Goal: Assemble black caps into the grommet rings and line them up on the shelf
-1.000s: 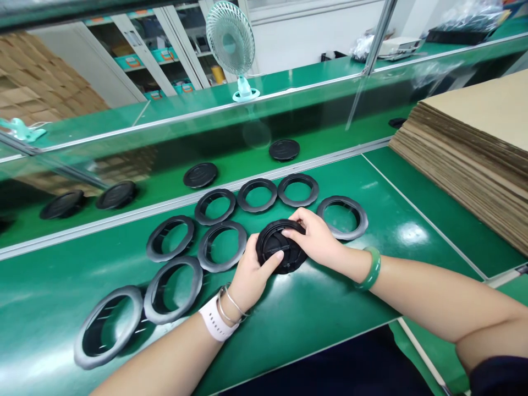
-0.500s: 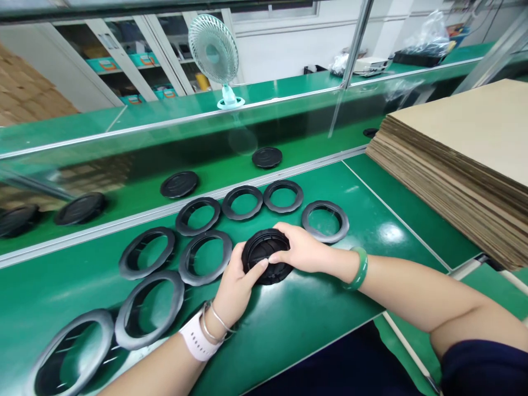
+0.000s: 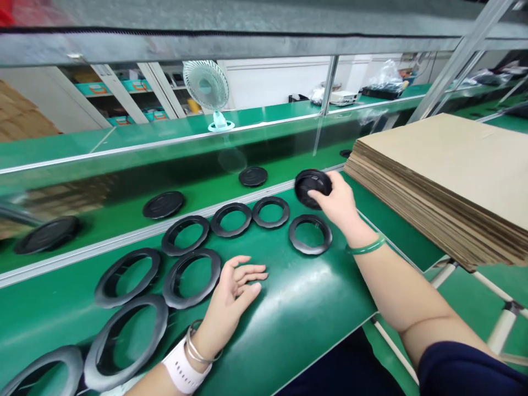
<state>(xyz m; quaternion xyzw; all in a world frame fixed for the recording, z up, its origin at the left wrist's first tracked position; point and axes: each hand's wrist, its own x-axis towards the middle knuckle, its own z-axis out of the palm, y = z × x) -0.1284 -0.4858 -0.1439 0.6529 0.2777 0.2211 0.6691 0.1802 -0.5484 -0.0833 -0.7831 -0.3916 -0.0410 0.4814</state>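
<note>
My right hand (image 3: 339, 201) grips a round black plastic part (image 3: 312, 188) by its right side, thumb across its face. It is held up near the metal rail, above and behind a black ring (image 3: 310, 235) on the green table. My left hand (image 3: 236, 291) holds nothing; its fingers are apart over the tabletop. Just left of it lies another black ring (image 3: 192, 278). More such rings, one of them the ring (image 3: 271, 212) at the back, lie in a loose curve to the left.
Beyond the metal rail (image 3: 124, 238), round black discs, among them a disc (image 3: 253, 176), sit on a green belt (image 3: 206, 197). A tall stack of cardboard sheets (image 3: 437, 181) stands at right. A fan (image 3: 206, 91) stands behind the clear panel. A metal beam (image 3: 247, 45) crosses above.
The round black part has gone from both hands to my right hand alone, which moved it right and away from me. My left hand let go and opened. The view has tilted up.
</note>
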